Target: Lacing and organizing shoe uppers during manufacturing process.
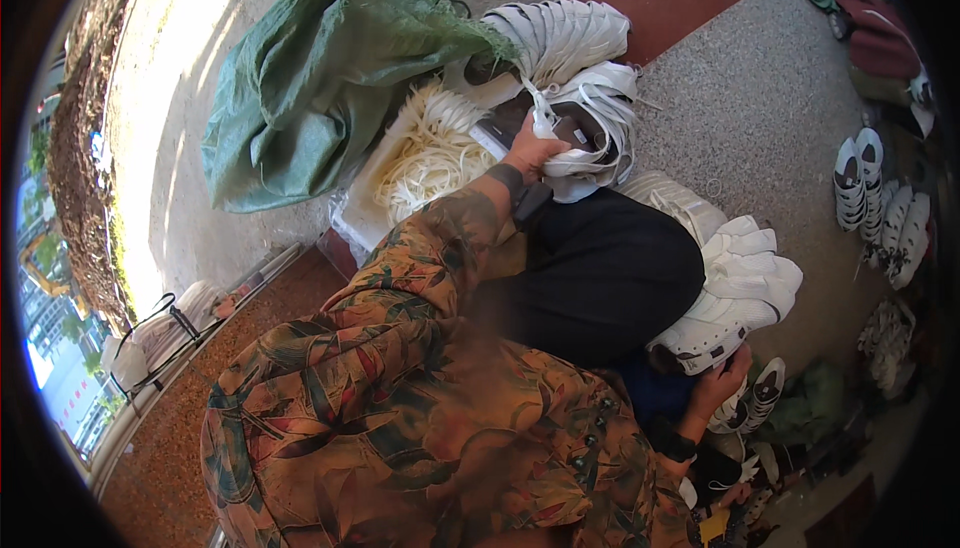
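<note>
1. The left hand (530, 153) has its fingers closed on a bunch of white laces (590, 118), reaching forward over the person's lap.
2. The right hand (722, 380) grips the lower edge of a stack of white shoe uppers (735, 293) that rests against the right thigh; its fingers curl under the stack.
3. The laces hang just above an open white box (425, 158) holding more pale laces, which stands on the grey floor (740, 108) ahead of the knees.
4. A green woven sack (320, 68) lies slumped against the box's far left side.
5. Another fan of white uppers (560, 33) sits behind the box.
6. Well off to the right, finished white shoes (875, 198) lie in a row on the floor.
</note>
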### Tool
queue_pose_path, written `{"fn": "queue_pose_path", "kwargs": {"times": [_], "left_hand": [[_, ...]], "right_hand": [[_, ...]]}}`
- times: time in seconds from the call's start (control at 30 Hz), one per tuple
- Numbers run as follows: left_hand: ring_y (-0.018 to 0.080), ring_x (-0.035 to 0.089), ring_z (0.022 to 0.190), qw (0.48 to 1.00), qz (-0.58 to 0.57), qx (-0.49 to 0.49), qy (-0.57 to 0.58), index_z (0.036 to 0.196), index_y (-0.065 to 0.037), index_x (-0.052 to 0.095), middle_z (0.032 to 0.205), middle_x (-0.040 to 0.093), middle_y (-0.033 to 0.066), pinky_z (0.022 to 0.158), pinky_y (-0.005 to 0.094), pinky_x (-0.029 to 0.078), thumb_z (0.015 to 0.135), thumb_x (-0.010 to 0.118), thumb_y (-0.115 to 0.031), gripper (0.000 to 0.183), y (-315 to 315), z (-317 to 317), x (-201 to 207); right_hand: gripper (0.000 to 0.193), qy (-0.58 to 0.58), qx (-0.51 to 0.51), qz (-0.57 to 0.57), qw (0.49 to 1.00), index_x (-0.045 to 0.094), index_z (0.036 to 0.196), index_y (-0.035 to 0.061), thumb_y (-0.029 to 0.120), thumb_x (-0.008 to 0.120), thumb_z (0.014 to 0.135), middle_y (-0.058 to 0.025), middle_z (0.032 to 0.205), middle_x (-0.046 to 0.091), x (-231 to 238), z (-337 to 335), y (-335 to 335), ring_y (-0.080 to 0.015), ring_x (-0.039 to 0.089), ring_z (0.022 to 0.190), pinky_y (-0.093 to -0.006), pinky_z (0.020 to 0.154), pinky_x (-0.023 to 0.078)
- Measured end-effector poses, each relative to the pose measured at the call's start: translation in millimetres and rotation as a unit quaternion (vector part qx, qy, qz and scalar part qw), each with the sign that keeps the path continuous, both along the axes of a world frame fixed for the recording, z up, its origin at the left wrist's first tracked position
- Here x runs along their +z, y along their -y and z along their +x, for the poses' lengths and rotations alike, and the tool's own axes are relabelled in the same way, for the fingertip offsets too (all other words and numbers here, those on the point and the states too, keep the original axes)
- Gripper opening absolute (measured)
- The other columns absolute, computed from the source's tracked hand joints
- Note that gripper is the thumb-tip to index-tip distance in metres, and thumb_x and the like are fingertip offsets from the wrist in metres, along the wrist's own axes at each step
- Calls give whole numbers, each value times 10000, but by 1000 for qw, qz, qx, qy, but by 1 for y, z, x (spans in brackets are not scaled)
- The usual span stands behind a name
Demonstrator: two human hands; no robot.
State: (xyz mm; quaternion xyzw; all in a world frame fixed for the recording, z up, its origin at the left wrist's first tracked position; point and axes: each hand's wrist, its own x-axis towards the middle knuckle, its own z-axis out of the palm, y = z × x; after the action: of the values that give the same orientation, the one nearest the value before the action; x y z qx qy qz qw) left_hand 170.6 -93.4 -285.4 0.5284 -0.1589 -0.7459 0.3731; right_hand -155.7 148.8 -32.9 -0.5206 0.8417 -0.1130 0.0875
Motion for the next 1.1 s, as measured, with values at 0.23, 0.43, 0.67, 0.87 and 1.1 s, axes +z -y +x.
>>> {"fn": "queue_pose_path", "kwargs": {"times": [0.23,0.43,0.67,0.87,1.1], "left_hand": [[307,608,925,980,-35,22,-193,1287,-101,305,1089,532,152,711,490,546,651,730,51,781,65,-73,-34],[295,613,910,973,51,-218,-61,1247,-42,394,1115,564,128,708,498,503,659,824,-226,752,95,-87,-22],[191,611,953,983,-7,-183,-4,1143,-50,523,1073,617,87,756,305,501,829,661,-271,408,14,80,22],[153,627,819,981,91,-44,168,999,-43,600,917,640,65,718,270,509,824,647,-206,244,-68,213,30],[162,621,745,961,85,111,237,975,3,618,856,624,48,668,264,524,772,655,-142,252,-114,229,-19]], "right_hand": [[381,-1,-17,10,1000,542,1107,-64,48,481,748,-231,1120,530,5,9,8,-401,497,1063,-447,941,374],[375,15,-25,5,1000,550,1107,-49,48,488,750,-219,1137,522,9,14,12,-392,501,1057,-435,935,379],[375,22,-11,5,1000,536,1126,-73,81,486,788,-228,1165,521,4,5,-3,-383,489,1093,-428,966,361],[386,40,0,-7,999,524,1145,-85,150,500,840,-226,1169,529,-6,-9,-7,-373,496,1087,-430,970,357],[381,25,-11,12,1000,516,1155,-81,145,511,848,-217,1147,547,-7,-14,-8,-357,507,1082,-406,959,369]]}}
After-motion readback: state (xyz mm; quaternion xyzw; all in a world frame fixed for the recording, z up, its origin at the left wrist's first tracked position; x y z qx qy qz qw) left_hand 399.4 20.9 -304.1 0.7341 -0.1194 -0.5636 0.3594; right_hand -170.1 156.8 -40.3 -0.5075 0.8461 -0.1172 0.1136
